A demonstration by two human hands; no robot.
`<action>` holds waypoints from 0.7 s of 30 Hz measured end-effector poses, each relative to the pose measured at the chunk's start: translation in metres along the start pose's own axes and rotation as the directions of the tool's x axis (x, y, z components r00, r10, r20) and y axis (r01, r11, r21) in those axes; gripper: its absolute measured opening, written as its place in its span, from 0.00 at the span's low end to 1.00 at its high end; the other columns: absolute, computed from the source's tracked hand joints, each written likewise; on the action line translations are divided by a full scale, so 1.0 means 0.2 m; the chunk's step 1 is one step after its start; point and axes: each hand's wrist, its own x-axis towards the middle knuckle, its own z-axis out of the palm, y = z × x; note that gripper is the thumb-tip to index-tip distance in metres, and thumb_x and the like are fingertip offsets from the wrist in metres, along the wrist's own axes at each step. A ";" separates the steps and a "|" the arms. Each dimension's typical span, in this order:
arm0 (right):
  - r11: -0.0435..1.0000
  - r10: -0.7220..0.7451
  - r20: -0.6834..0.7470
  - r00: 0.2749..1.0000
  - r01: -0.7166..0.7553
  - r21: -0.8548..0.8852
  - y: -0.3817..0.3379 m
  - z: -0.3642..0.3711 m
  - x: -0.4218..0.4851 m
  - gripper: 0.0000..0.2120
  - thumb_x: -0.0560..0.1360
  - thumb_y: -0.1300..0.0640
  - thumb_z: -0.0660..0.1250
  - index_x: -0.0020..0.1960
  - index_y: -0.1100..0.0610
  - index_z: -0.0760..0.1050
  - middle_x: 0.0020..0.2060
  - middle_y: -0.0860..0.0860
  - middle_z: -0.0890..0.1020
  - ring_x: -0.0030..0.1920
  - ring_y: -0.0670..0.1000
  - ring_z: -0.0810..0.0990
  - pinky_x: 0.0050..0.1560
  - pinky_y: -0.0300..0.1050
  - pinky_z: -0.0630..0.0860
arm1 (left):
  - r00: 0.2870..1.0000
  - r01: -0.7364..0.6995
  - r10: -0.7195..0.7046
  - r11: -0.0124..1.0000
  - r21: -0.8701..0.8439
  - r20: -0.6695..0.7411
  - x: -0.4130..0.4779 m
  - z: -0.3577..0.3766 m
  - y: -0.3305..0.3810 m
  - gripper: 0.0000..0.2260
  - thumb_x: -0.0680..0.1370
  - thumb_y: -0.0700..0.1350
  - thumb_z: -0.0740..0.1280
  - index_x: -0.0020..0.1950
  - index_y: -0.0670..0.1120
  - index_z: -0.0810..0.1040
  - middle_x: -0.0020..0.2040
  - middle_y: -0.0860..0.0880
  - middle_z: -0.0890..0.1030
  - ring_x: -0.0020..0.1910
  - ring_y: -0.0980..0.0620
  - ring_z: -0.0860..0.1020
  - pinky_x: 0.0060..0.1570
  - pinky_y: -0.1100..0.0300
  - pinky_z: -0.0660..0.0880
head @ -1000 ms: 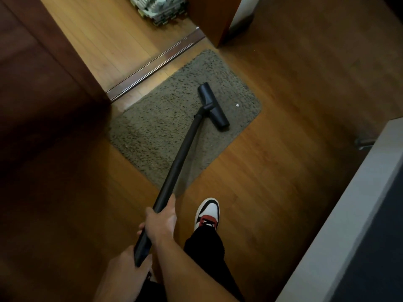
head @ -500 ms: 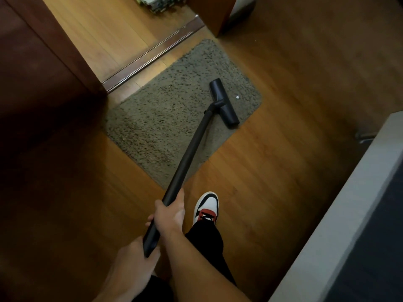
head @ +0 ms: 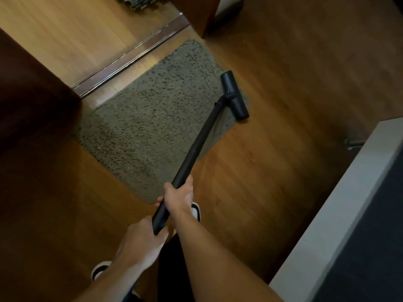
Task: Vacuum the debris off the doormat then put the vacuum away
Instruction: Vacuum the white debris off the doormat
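1. Right hand (head: 178,198) is wrapped fully round the black vacuum wand (head: 197,147), fingers curled tight under the tube, thumb lying along the top. Not loose at all, a proper fist grip about a third of the way up from the near end.
2. Left hand (head: 141,243) sits lower, right at the near end of the wand. Fingers are closed around the butt of the tube and the tip of the tube pokes into the palm. Can't see what's past that end, the arm covers it.
3. The wand runs diagonally up and right from the hands, crossing over the near right part of the doormat (head: 150,118).
4. The floor head (head: 234,95), a black bar, is parked on the doormat's right edge. Its near end hangs off the mat's near right corner onto the wooden floor (head: 283,171), the far end is at the mat's edge too.
5. The doormat is a grey-brown speckled shaggy thing, lying at an angle on the floor, its far edge just beside the metal door track (head: 133,55).
6. Can't make out any loose debris on the mat; the pile is too speckled to tell.
7. One white sneaker (head: 196,211) peeks out just behind the right hand, the other sneaker (head: 99,269) is near the bottom, left of the left forearm.
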 end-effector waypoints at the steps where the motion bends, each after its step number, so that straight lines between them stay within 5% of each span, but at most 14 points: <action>1: 1.000 -0.003 -0.010 1.000 0.003 0.001 -0.03 -0.02 0.02 0.29 0.80 0.63 0.63 0.77 0.49 0.56 0.38 0.55 0.79 0.23 0.48 0.77 0.28 0.43 0.79 | 1.000 -0.011 0.011 1.000 -0.001 -0.002 0.01 0.00 0.03 0.08 0.79 0.54 0.65 0.49 0.51 0.73 0.40 0.46 0.81 0.30 0.50 0.79 0.34 0.53 0.81; 9: 0.999 0.021 -0.028 0.999 -0.019 0.043 -0.10 -0.02 0.04 0.24 0.80 0.63 0.64 0.73 0.51 0.60 0.34 0.54 0.77 0.25 0.50 0.78 0.29 0.45 0.80 | 0.997 -0.077 0.077 0.997 -0.009 -0.004 0.03 -0.05 0.07 0.07 0.80 0.53 0.65 0.49 0.50 0.73 0.37 0.46 0.79 0.27 0.50 0.75 0.30 0.57 0.77; 13: 1.000 0.022 -0.014 1.000 -0.022 0.022 -0.02 0.04 -0.02 0.27 0.80 0.63 0.64 0.75 0.51 0.58 0.38 0.55 0.78 0.25 0.49 0.78 0.29 0.44 0.80 | 0.999 -0.050 0.050 0.999 -0.001 0.000 0.00 -0.06 -0.05 0.09 0.79 0.54 0.65 0.48 0.49 0.73 0.36 0.46 0.79 0.28 0.50 0.77 0.33 0.52 0.80; 17: 1.000 0.029 0.028 0.999 -0.029 0.010 0.09 0.15 -0.14 0.28 0.81 0.62 0.64 0.76 0.47 0.57 0.41 0.54 0.78 0.25 0.47 0.79 0.30 0.44 0.80 | 0.999 -0.037 0.037 0.999 0.016 -0.031 -0.07 -0.08 -0.22 0.10 0.80 0.54 0.65 0.47 0.48 0.74 0.36 0.49 0.78 0.29 0.53 0.77 0.28 0.61 0.73; 21: 0.998 0.059 0.048 0.997 -0.059 0.001 0.23 0.31 -0.26 0.33 0.80 0.63 0.63 0.78 0.44 0.53 0.44 0.56 0.79 0.27 0.48 0.79 0.31 0.45 0.81 | 0.998 0.011 -0.013 0.999 -0.037 -0.058 -0.17 -0.11 -0.42 0.09 0.79 0.54 0.65 0.47 0.49 0.75 0.41 0.47 0.81 0.37 0.50 0.81 0.34 0.59 0.76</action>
